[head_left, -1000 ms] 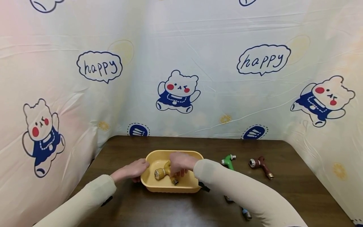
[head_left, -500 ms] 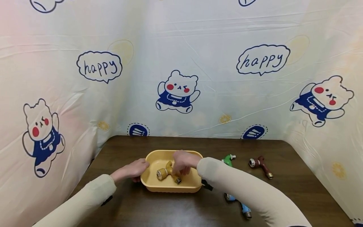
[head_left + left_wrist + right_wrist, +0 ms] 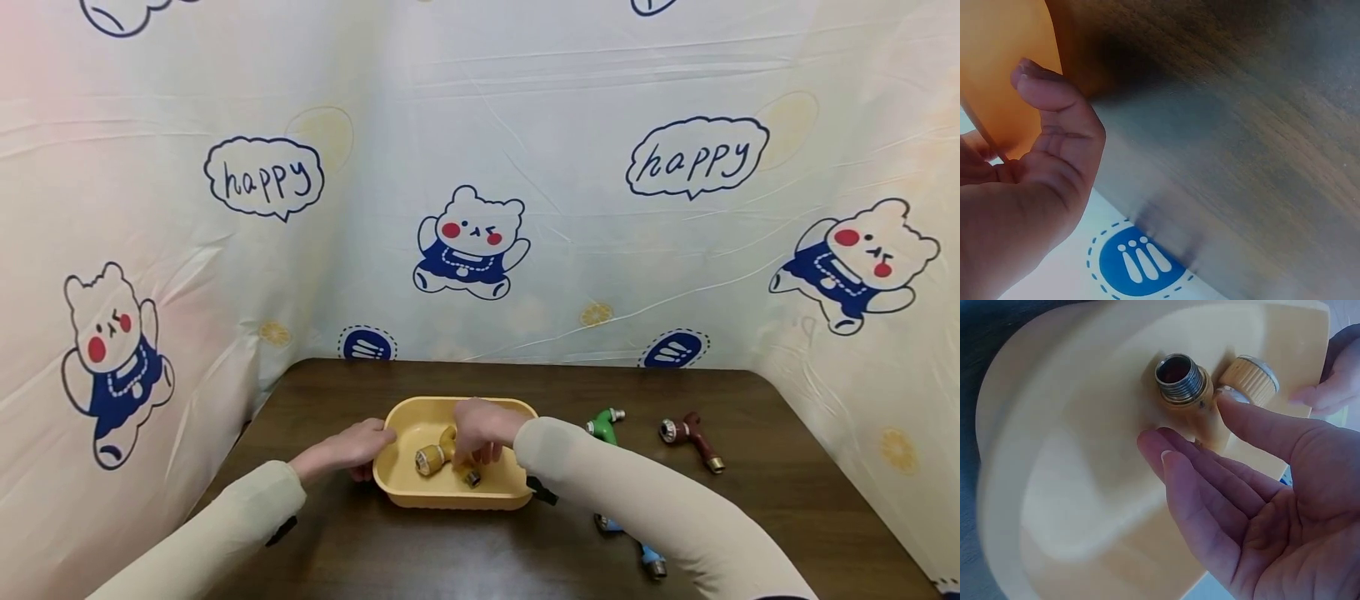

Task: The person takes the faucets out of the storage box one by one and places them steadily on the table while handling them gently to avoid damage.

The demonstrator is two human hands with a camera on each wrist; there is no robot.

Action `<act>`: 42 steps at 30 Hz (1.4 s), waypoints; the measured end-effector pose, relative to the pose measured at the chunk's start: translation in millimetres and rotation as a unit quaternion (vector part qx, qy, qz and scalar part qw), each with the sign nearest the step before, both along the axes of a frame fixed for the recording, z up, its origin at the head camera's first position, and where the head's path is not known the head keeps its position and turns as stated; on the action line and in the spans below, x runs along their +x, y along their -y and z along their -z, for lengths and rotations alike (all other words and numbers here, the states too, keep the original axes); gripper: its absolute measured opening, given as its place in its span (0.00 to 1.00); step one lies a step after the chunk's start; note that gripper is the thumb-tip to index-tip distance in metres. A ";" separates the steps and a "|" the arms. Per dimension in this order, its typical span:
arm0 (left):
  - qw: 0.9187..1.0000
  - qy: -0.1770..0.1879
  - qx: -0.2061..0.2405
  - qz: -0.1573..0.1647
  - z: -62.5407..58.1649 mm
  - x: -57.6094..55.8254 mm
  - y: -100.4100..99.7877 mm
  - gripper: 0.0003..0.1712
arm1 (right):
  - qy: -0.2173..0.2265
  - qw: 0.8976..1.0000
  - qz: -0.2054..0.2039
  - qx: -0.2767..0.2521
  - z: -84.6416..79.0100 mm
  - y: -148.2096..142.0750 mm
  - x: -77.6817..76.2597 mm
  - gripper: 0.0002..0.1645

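A yellow spray nozzle [image 3: 431,459], pistol-shaped with a ribbed head and a threaded metal end [image 3: 1180,380], lies in a shallow cream-yellow tray [image 3: 405,500]. My right hand [image 3: 480,431] reaches down into the tray and holds the nozzle's body loosely. From the right wrist, the thumb is against one side of it and the curled fingers lie at the other. The tray's left rim is gripped by my left hand [image 3: 360,442], thumb over the edge; in the left wrist view the tray's orange-looking wall [image 3: 1004,69] sits beside the fingers.
Right of the tray lie a green nozzle [image 3: 602,427], a brown-red nozzle [image 3: 692,437] and blue nozzle parts [image 3: 651,560], the last partly under my right sleeve. A printed curtain [image 3: 555,208] rises behind the dark wooden table [image 3: 375,558].
The yellow nozzle has shifted slightly right inside the tray. My right hand moved a little right, then slightly back left. The left hand keeps its grip on the rim.
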State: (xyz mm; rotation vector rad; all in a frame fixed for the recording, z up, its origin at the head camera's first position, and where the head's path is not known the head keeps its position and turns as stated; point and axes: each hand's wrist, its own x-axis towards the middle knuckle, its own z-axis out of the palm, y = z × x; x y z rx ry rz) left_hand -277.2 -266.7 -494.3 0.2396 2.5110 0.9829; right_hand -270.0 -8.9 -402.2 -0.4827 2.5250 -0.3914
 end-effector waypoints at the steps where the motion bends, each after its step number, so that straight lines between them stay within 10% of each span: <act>1: 1.000 0.002 0.004 0.004 5.7 -3.8 3.4 0.19 | -0.001 1.000 -0.001 0.001 -0.4 -0.1 0.3 0.16; 6: 0.999 0.033 0.026 0.004 17.7 -14.8 12.3 0.19 | 0.009 1.000 -0.001 -0.002 0.9 -1.4 -0.5 0.17; 17: 0.998 0.028 0.021 -0.047 -57.0 39.1 -29.3 0.15 | 0.002 1.000 -0.001 0.012 5.8 2.2 -1.1 0.17; 42: 0.998 0.037 0.031 -0.045 -54.6 37.2 -28.4 0.15 | 0.003 1.000 -0.003 0.020 11.2 3.1 -7.9 0.14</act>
